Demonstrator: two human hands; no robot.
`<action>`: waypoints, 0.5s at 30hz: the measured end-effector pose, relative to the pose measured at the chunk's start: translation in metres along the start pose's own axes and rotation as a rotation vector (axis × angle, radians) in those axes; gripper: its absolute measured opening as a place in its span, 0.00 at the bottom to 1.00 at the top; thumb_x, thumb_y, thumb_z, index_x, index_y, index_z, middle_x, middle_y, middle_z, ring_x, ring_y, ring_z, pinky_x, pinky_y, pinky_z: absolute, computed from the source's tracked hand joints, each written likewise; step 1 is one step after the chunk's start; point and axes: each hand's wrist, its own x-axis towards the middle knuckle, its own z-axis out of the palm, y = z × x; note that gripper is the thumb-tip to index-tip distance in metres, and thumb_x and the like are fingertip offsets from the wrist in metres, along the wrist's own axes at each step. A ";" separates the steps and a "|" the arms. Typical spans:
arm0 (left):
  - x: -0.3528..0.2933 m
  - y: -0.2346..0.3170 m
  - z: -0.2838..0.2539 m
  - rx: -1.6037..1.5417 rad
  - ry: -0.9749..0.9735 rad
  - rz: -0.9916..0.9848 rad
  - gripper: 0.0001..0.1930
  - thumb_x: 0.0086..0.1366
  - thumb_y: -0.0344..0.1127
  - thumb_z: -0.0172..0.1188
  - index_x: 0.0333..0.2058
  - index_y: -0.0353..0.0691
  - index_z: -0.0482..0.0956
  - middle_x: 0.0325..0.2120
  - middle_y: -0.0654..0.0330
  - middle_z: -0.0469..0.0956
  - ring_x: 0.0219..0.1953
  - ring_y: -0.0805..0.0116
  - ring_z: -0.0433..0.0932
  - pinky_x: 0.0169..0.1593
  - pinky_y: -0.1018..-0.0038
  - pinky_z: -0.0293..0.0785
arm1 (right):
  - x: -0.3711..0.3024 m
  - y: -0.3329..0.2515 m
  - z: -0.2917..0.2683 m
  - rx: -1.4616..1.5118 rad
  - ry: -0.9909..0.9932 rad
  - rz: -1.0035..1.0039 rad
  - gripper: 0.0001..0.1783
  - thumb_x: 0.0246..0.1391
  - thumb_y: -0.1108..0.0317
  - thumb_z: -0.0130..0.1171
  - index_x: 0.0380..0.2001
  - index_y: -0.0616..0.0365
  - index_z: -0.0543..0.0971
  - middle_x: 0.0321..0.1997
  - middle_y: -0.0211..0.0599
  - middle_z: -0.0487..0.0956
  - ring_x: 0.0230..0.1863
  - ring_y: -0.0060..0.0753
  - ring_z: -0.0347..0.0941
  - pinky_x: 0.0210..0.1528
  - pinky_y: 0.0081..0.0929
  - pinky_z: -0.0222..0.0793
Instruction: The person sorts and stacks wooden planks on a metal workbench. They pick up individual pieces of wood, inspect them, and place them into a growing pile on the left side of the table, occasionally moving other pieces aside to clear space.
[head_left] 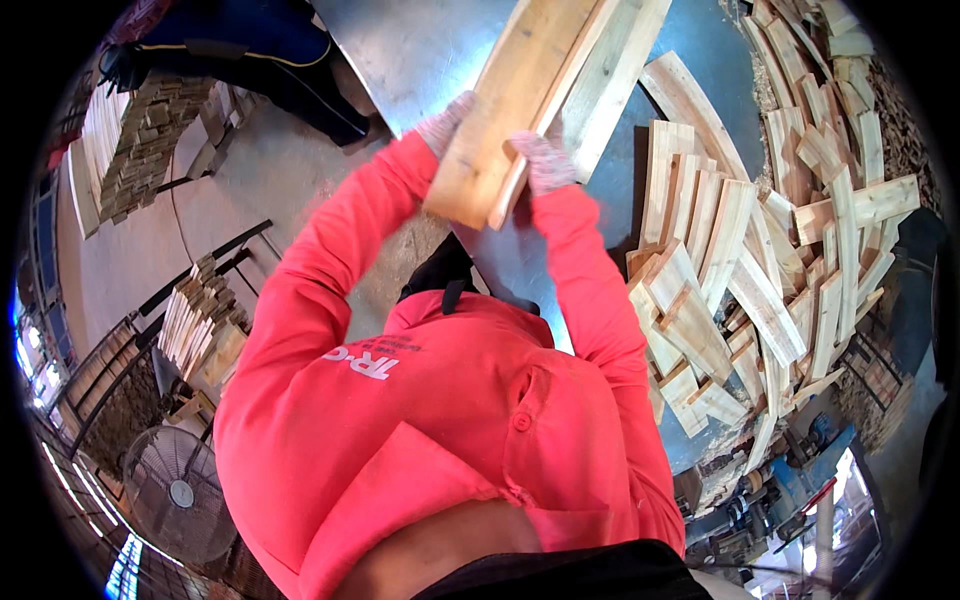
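My left hand [447, 122], in a greyish glove, grips the left edge of a wide wooden board [515, 85]; its fingers are partly hidden by the wood. My right hand [545, 162], gloved too, is closed round the right side, where a second board's edge [562, 85] shows against the first. Both boards are held together and tilted, their near ends toward my body. Just right of them, a paler, greyish board [618, 85] lies on the metal table [405, 45]. I cannot tell whether it touches the held pair.
A loose heap of wooden boards [725, 225] covers the table's right side, with more pieces [835, 150] beyond. Stacked wood [150, 140] stands at the far left, near another person's dark-clothed leg [330, 105]. A smaller stack [205, 325] and a fan [180, 492] are at the left.
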 end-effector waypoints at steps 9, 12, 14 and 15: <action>0.012 0.006 0.003 0.265 0.145 0.015 0.40 0.59 0.57 0.62 0.62 0.38 0.62 0.55 0.50 0.71 0.56 0.57 0.71 0.59 0.61 0.68 | -0.012 -0.055 0.016 -0.827 0.353 0.022 0.59 0.35 0.72 0.70 0.70 0.53 0.48 0.58 0.54 0.68 0.54 0.47 0.70 0.58 0.30 0.66; -0.005 0.050 0.036 1.303 0.532 0.126 0.29 0.65 0.57 0.55 0.52 0.35 0.72 0.40 0.61 0.78 0.40 0.71 0.77 0.43 0.78 0.74 | -0.024 -0.077 0.020 -0.508 0.301 -0.028 0.57 0.38 0.67 0.73 0.69 0.53 0.51 0.59 0.55 0.67 0.58 0.48 0.68 0.61 0.32 0.65; -0.011 0.070 0.018 1.227 0.581 0.093 0.26 0.63 0.56 0.57 0.45 0.35 0.76 0.32 0.62 0.78 0.34 0.72 0.77 0.38 0.76 0.74 | -0.028 -0.082 0.044 -0.604 0.211 0.013 0.52 0.46 0.57 0.65 0.68 0.58 0.48 0.61 0.59 0.64 0.61 0.49 0.65 0.62 0.32 0.64; -0.014 0.078 -0.001 1.123 0.432 0.145 0.27 0.61 0.56 0.59 0.46 0.35 0.75 0.32 0.58 0.79 0.35 0.69 0.78 0.40 0.74 0.75 | -0.029 -0.079 0.062 -0.633 0.132 0.062 0.51 0.52 0.48 0.58 0.68 0.63 0.44 0.63 0.62 0.61 0.63 0.50 0.62 0.63 0.33 0.62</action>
